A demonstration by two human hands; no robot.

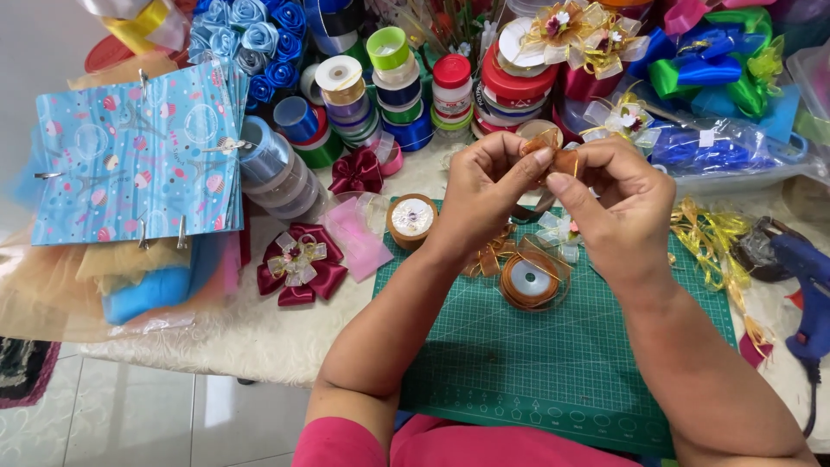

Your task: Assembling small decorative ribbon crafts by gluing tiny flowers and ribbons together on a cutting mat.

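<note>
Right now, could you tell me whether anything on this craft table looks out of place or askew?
Nothing looks damaged or spilled. The table is crowded: gold ribbon trails loosely off the right edge of the green cutting mat, and a blue glue gun lies at the table's right edge. Both the left hand and the right hand pinch a brown ribbon piece.

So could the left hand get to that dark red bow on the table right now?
Probably not at once: the left hand and the right hand are both pinching a brown ribbon. Once it lets go, the dark red bow lies uncovered to its left, with nothing in between.
</note>
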